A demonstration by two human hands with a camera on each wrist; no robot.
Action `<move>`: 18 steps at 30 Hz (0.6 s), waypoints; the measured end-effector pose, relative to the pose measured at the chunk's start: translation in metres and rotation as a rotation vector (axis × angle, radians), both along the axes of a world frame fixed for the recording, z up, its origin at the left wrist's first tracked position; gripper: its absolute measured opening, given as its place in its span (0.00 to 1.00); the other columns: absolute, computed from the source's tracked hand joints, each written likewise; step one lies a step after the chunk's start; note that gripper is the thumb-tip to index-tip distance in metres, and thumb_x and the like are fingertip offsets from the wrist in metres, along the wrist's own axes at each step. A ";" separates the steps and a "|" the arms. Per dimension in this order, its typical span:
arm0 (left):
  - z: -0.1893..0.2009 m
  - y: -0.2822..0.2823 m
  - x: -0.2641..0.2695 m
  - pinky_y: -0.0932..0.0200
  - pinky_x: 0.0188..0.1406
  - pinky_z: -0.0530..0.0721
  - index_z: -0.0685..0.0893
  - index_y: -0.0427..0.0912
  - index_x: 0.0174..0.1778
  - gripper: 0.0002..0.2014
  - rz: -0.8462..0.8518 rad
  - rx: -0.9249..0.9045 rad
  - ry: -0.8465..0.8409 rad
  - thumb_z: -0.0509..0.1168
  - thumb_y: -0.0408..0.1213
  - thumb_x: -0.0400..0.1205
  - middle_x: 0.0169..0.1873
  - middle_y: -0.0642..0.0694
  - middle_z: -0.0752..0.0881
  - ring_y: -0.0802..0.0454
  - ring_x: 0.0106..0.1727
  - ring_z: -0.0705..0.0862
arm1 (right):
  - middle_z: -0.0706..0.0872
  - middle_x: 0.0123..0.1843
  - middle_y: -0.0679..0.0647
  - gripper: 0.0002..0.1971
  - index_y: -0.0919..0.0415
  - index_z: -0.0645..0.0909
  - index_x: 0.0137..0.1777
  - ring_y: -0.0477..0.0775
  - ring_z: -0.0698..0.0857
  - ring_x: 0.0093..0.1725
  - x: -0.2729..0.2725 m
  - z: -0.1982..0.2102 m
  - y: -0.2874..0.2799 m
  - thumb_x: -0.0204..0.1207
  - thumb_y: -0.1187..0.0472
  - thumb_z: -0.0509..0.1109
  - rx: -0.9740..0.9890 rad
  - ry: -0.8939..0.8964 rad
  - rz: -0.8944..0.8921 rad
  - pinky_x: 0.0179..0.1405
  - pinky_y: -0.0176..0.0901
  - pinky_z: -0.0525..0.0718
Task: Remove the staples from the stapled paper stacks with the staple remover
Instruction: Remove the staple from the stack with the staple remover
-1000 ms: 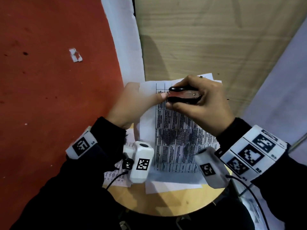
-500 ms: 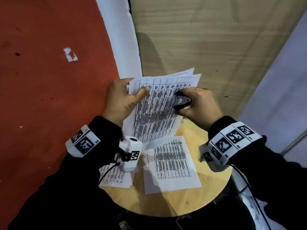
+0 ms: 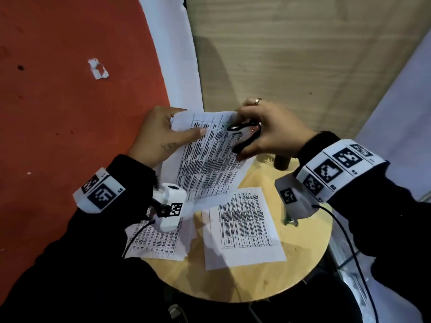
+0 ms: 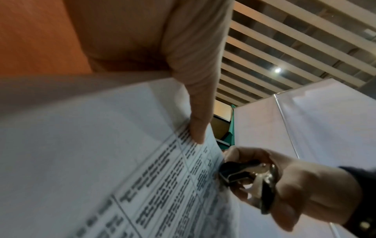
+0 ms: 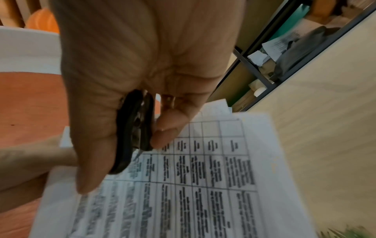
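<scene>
A paper stack (image 3: 205, 164) is held lifted by the left hand (image 3: 161, 134), thumb pinched on its top, while the staple remover (image 3: 245, 134) is gripped in the right hand (image 3: 268, 134) at the near corner. No staple can be made out, so progress cannot be judged. Below the hands, two more printed sheets (image 3: 242, 227) lie on the round table (image 3: 291, 264); nothing is seen in the way.

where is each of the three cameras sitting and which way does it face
Head: worn on the head, looking down at the round table; both sleeves, the left hand and right hand show.
Left wrist: under the left hand, facing up along the thumb toward the ceiling; the held paper stack fills it.
Right wrist: on the right wrist, facing along the hand at the staple remover.
Shared: all three show the held paper stack and staple remover.
</scene>
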State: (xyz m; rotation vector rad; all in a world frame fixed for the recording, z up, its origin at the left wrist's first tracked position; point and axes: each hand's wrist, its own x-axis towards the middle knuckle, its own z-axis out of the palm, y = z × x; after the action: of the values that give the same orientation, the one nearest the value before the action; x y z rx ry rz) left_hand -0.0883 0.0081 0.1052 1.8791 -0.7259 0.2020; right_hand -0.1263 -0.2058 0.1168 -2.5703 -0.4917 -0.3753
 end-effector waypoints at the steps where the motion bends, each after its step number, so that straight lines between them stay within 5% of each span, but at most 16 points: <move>1: 0.000 0.003 0.003 0.61 0.32 0.81 0.89 0.34 0.42 0.11 0.045 -0.006 -0.007 0.77 0.36 0.70 0.37 0.38 0.89 0.51 0.34 0.84 | 0.75 0.44 0.41 0.25 0.55 0.85 0.50 0.43 0.77 0.44 -0.001 0.001 0.001 0.51 0.57 0.87 0.010 -0.011 0.007 0.45 0.31 0.75; 4: 0.004 0.008 0.005 0.49 0.48 0.86 0.88 0.49 0.48 0.24 0.251 0.045 -0.112 0.80 0.55 0.60 0.42 0.50 0.90 0.50 0.44 0.88 | 0.76 0.44 0.46 0.24 0.58 0.86 0.48 0.44 0.76 0.45 -0.005 0.001 0.003 0.50 0.57 0.87 -0.017 -0.049 0.023 0.40 0.33 0.71; 7: 0.013 0.000 -0.002 0.39 0.56 0.80 0.87 0.55 0.53 0.30 0.307 0.313 -0.370 0.69 0.68 0.59 0.45 0.54 0.89 0.48 0.51 0.86 | 0.75 0.43 0.43 0.23 0.55 0.85 0.46 0.40 0.75 0.41 -0.011 0.002 0.007 0.50 0.57 0.87 -0.006 -0.056 0.065 0.39 0.25 0.71; 10: 0.017 -0.017 -0.002 0.36 0.52 0.80 0.88 0.53 0.44 0.21 0.261 0.489 -0.399 0.66 0.62 0.63 0.32 0.52 0.85 0.43 0.44 0.84 | 0.74 0.41 0.38 0.22 0.50 0.81 0.42 0.31 0.76 0.40 -0.016 0.003 0.006 0.51 0.56 0.87 0.035 -0.039 0.094 0.37 0.19 0.69; 12: 0.018 -0.022 -0.002 0.38 0.50 0.81 0.88 0.50 0.39 0.17 0.223 0.505 -0.298 0.67 0.57 0.63 0.25 0.50 0.82 0.39 0.39 0.84 | 0.74 0.42 0.40 0.22 0.57 0.84 0.45 0.32 0.76 0.42 -0.019 0.001 0.003 0.52 0.58 0.87 0.077 -0.016 0.101 0.39 0.18 0.70; 15: 0.017 -0.020 -0.001 0.39 0.46 0.84 0.86 0.42 0.39 0.21 0.119 0.453 -0.122 0.68 0.56 0.61 0.31 0.39 0.87 0.35 0.40 0.86 | 0.77 0.53 0.46 0.25 0.62 0.85 0.53 0.39 0.78 0.50 -0.021 -0.008 0.001 0.55 0.61 0.86 0.158 -0.113 0.072 0.51 0.17 0.71; 18: 0.014 -0.016 0.000 0.35 0.43 0.85 0.88 0.50 0.43 0.21 0.021 0.376 -0.056 0.70 0.58 0.61 0.35 0.38 0.90 0.35 0.40 0.88 | 0.80 0.59 0.55 0.23 0.67 0.84 0.55 0.49 0.79 0.60 -0.025 -0.018 0.003 0.58 0.62 0.79 0.209 -0.344 -0.012 0.61 0.28 0.73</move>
State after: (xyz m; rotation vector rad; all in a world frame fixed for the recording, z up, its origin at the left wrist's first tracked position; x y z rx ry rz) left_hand -0.0887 -0.0077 0.1193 2.2456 -0.8256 0.1385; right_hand -0.1514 -0.2024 0.0991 -2.3144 -0.5260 -0.8359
